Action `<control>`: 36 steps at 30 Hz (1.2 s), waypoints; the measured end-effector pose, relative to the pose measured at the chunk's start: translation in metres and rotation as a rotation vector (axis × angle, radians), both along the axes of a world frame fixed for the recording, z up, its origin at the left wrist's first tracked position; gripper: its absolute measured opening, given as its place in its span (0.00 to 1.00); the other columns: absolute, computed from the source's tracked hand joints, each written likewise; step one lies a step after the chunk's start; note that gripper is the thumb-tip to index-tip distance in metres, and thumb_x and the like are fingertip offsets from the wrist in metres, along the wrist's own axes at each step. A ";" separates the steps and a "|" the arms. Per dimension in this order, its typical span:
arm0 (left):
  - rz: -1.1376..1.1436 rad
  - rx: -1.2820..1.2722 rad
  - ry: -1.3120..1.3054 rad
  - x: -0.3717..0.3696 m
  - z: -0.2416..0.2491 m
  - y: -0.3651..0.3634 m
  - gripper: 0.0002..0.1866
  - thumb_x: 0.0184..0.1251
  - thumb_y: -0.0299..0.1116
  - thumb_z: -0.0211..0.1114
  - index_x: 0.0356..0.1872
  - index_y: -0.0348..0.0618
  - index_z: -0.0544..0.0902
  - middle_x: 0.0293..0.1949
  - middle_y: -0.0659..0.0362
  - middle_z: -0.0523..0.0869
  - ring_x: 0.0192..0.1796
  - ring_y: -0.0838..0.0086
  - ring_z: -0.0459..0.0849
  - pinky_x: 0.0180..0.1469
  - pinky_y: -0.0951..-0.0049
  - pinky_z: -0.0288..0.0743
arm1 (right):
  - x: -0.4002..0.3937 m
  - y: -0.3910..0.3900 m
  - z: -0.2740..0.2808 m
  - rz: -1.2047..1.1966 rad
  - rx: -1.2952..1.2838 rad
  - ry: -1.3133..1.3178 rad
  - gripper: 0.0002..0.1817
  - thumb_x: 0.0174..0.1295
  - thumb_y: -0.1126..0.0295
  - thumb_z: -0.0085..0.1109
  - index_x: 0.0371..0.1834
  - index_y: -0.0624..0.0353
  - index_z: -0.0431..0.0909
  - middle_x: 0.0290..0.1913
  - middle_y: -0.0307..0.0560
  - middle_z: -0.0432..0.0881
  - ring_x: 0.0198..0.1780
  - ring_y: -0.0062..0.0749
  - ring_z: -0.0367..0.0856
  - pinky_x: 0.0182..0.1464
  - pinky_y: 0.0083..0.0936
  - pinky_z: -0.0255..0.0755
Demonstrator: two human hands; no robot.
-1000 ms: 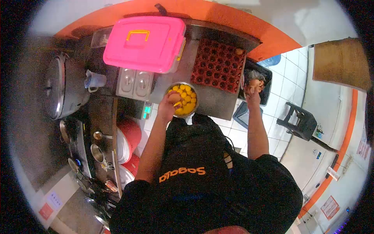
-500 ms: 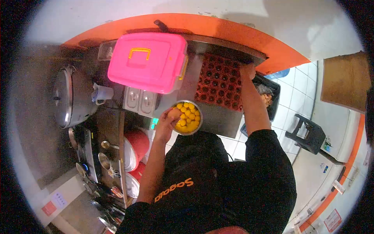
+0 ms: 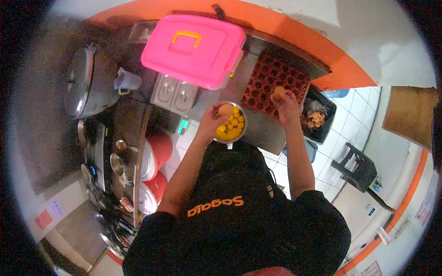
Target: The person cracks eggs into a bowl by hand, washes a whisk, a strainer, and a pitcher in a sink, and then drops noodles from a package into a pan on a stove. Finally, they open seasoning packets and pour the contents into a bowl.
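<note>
A brown egg [image 3: 225, 110] is in the closed fingers of my left hand [image 3: 212, 122], over the upper left part of a round metal bowl [image 3: 247, 125]. Many yellow egg yolks [image 3: 233, 123] fill the bowl. My right hand [image 3: 288, 108] grips a second brown egg [image 3: 278, 93], held above the near right part of a reddish egg tray [image 3: 269, 70]. The tray's visible cups look dark, and part of it is hidden under that hand.
A pink lidded box [image 3: 198, 53] stands behind the bowl, with lidded metal containers [image 3: 166, 89] beside it. Broken eggshells [image 3: 316, 119] lie in a black bin [image 3: 328, 134] at right. A scale display [image 3: 183, 125] glows left of the bowl; a large pot [image 3: 87, 85] stands farther left.
My right hand has come from the tray's far right edge toward me, and an egg now shows in it. My left hand still holds its egg at the bowl. The whole view has shifted.
</note>
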State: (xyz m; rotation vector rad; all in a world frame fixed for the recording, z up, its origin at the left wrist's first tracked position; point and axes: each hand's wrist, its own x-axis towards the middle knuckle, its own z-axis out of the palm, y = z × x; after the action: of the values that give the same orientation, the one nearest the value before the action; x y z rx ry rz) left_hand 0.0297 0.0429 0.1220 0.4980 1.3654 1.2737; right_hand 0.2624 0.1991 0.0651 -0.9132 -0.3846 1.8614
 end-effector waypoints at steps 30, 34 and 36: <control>0.103 0.003 -0.166 -0.016 -0.016 -0.044 0.23 0.53 0.29 0.69 0.51 0.37 0.75 0.44 0.56 0.81 0.44 0.71 0.80 0.48 0.75 0.75 | -0.089 -0.100 0.060 0.527 0.184 -0.406 0.17 0.59 0.66 0.57 0.51 0.61 0.73 0.42 0.44 0.77 0.44 0.31 0.77 0.44 0.25 0.73; 0.019 -0.258 -0.037 -0.027 -0.026 -0.044 0.21 0.54 0.36 0.70 0.48 0.39 0.78 0.39 0.59 0.81 0.36 0.73 0.80 0.41 0.79 0.74 | -0.088 -0.098 0.043 0.594 -0.149 -0.172 0.15 0.63 0.64 0.51 0.48 0.62 0.72 0.41 0.46 0.78 0.38 0.28 0.76 0.35 0.22 0.72; -0.020 -0.170 0.106 -0.019 -0.013 -0.042 0.21 0.54 0.37 0.69 0.48 0.39 0.79 0.38 0.57 0.83 0.37 0.70 0.81 0.42 0.75 0.75 | -0.089 -0.096 0.023 0.664 -0.154 -0.142 0.15 0.63 0.64 0.52 0.47 0.62 0.72 0.40 0.46 0.78 0.37 0.28 0.76 0.34 0.22 0.72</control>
State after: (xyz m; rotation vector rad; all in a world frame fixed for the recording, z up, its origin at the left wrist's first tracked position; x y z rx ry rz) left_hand 0.0109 0.0009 0.1086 0.4654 1.5385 1.1168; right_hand 0.1732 0.1032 0.0884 -1.1134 -0.7019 2.4593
